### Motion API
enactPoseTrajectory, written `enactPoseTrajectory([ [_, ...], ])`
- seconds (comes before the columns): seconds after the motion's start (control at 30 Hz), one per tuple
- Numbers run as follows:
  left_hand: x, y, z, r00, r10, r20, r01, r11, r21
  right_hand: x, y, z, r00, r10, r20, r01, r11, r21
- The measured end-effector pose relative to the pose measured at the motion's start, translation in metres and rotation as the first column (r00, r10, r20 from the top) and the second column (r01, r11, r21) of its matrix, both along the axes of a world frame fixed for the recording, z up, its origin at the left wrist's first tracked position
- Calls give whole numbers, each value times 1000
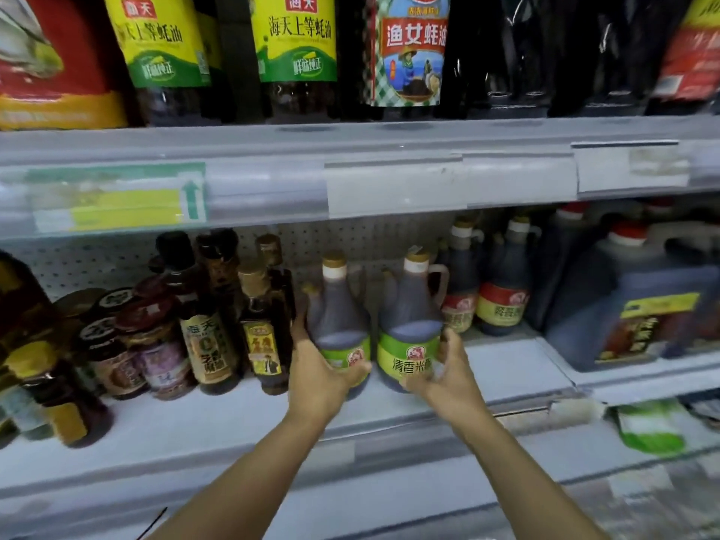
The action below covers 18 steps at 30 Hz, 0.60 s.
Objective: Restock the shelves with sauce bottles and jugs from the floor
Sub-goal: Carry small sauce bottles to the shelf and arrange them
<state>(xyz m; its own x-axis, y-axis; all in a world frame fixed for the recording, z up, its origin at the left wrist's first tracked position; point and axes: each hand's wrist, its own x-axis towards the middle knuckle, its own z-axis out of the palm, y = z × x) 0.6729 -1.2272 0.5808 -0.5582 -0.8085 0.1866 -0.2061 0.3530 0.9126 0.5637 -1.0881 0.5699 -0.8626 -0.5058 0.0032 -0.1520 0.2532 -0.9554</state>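
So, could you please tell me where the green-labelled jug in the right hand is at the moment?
It stands on the middle shelf, centre of the head view: the green-labelled jug sits between its twin jug and the red-labelled jugs.

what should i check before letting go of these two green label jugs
1. Left hand holds the left jug: ok.
2. Right hand holds the right jug: ok.
3. Both jugs upright: ok.
4. Bases fully down on the shelf: cannot tell, the hands cover them.
5. Labels facing out: right ok, left partly covered, cannot tell.
6. Left jug apart from the small bottle beside it: cannot tell, the left hand's fingers sit between them.
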Motion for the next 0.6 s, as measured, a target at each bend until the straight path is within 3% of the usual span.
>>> enactPoseTrajectory([
  [0.07, -1, 6, -15, 999, 34, 0, -34, 999, 14, 8, -8, -10, 994, -60, -89, 68, 993, 92],
  [0.27, -5, 12, -31, 988, 122, 92, -128, 990, 66, 11, -22, -14, 969, -141, -201, 170, 976, 137],
  [0.6, -17, -10, -19, 993, 65, 102, -83, 980, 180, -14, -39, -11, 983, -82, -165, 114, 974, 195],
])
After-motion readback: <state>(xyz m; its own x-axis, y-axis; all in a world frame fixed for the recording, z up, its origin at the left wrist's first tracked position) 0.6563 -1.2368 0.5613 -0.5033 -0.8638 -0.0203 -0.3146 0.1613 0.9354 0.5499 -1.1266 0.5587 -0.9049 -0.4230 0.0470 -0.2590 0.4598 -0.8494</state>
